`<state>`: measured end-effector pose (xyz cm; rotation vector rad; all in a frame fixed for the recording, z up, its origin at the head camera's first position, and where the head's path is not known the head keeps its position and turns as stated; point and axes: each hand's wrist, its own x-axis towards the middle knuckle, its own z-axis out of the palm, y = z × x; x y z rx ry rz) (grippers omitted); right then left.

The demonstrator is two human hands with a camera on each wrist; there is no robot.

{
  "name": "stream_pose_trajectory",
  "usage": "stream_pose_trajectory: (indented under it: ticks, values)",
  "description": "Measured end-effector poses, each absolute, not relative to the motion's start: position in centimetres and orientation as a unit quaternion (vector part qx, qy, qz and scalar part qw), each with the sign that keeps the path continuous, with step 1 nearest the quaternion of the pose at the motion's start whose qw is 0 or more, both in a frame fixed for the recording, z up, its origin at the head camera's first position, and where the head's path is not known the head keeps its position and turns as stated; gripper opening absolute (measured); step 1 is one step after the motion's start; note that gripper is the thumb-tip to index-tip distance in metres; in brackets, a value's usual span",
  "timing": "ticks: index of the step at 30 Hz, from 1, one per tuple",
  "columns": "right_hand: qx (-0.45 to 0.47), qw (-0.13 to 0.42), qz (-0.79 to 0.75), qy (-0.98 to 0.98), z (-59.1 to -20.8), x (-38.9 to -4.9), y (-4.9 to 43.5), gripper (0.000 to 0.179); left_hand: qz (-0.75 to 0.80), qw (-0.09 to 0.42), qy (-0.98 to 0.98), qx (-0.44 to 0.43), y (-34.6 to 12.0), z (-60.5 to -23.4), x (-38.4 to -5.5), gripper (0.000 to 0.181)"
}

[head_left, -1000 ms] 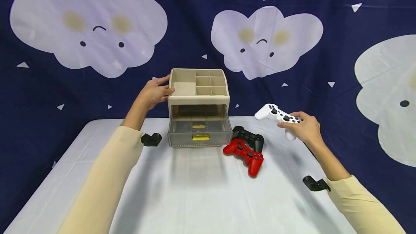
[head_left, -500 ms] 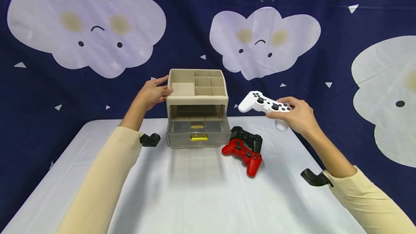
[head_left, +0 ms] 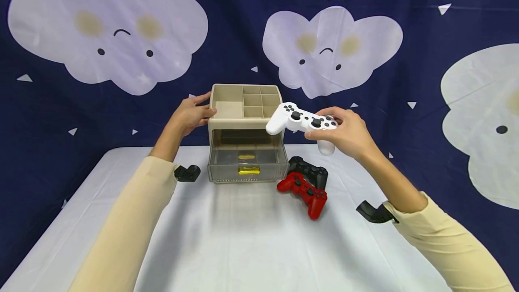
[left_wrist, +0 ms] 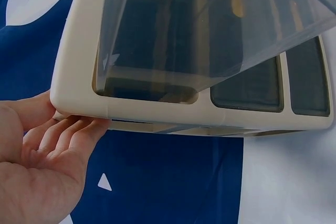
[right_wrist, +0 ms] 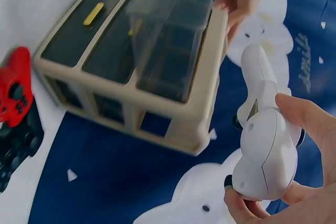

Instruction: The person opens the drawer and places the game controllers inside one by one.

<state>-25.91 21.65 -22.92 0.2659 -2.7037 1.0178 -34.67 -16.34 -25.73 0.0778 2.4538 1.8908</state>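
Observation:
A cream desktop organizer (head_left: 246,124) stands at the back of the table, its top clear drawer (head_left: 227,175) pulled out by a gold handle side. My left hand (head_left: 190,115) grips the organizer's left side, thumb at the top edge; in the left wrist view its fingertips are hidden behind the side. My right hand (head_left: 348,133) holds a white game controller (head_left: 284,120) by one end, in the air at the organizer's right and overlapping its upper right corner in the head view. The right wrist view shows the thumb and fingers around the white controller (right_wrist: 268,150).
A red game controller (head_left: 303,191) lies partly over a black game controller (head_left: 311,171), both just right of the drawer. White cloth covers the table (head_left: 243,247). A dark blue cloth with clouds (head_left: 231,21) hangs directly behind the organizer.
My right hand has carried the white controller leftward and up, from the table's right side to the organizer's right corner. The left hand keeps its place; the drawer stays pulled out.

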Motion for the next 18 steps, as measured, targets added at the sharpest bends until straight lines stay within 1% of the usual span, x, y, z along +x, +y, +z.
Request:
stream_pose_trajectory:
  ticks: [7,18]
  values:
    - [0.119,0.109,0.363,-0.918,-22.5,-26.1,18.7,0.059,0.612,0.019,0.79,0.02,-16.3,-25.8,-34.7,0.072]
    - [0.166,0.102,0.364,-0.911,-23.1,-27.0,15.4,0.056,0.608,0.021,0.794,0.01,-16.3,-25.7,-34.6,0.072]
